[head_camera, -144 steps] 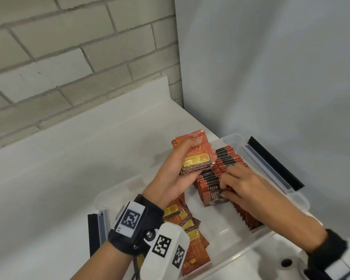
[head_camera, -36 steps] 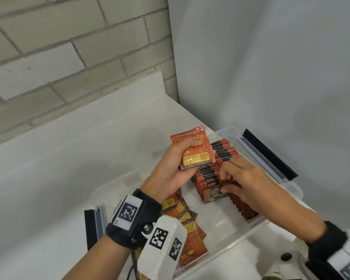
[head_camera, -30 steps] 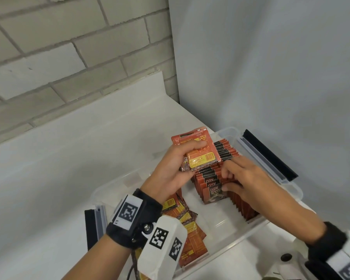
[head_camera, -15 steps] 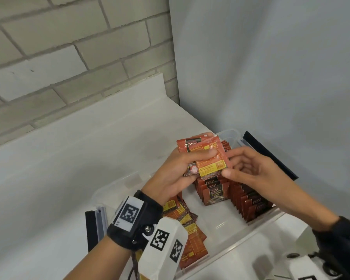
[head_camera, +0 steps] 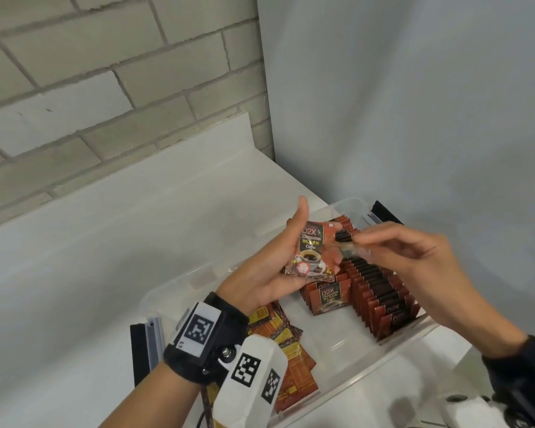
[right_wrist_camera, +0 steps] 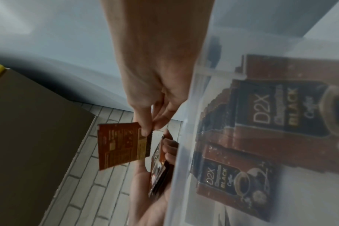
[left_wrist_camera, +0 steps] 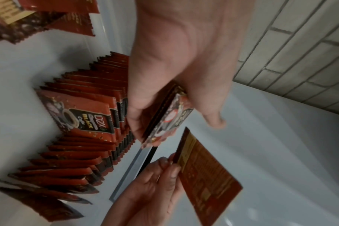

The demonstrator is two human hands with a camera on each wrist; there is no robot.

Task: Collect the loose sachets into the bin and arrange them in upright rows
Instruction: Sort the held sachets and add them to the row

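Since half a second ago, the right hand (head_camera: 414,261) has been pulling one sachet away from the stack (head_camera: 314,253), and the stack's printed front is now facing up.

Head view: at frame centre, the left hand (head_camera: 269,270) is cradling the stack, thumb raised, fingers curling underneath. The front is reading "D2X" and "BLACK Coffee" beside a coffee cup picture. The right hand, centre right, is pinching a blurred sachet (head_camera: 349,247) between thumb and fingertips. Below, the clear bin (head_camera: 393,344) is holding upright rows (head_camera: 380,291), with loose sachets (head_camera: 278,341) lying flat at lower centre.

Left wrist view: the left hand (left_wrist_camera: 176,85) is gripping the stack (left_wrist_camera: 164,120) by its edges. At lower centre, the right hand (left_wrist_camera: 153,185) is pinching the single sachet (left_wrist_camera: 205,175) at its crimped end seam, back panel showing small, unreadable print. The rows (left_wrist_camera: 83,126) are filling the left side.

Right wrist view: the thumb and fingertips (right_wrist_camera: 145,130) are pinching the sachet (right_wrist_camera: 120,142) at centre; "D2X BLACK Coffee" is reading through the bin wall (right_wrist_camera: 186,137) at right.

The sachets are looking light, thin, bendy and probably slick, so the flat end seam seems the surest hold.
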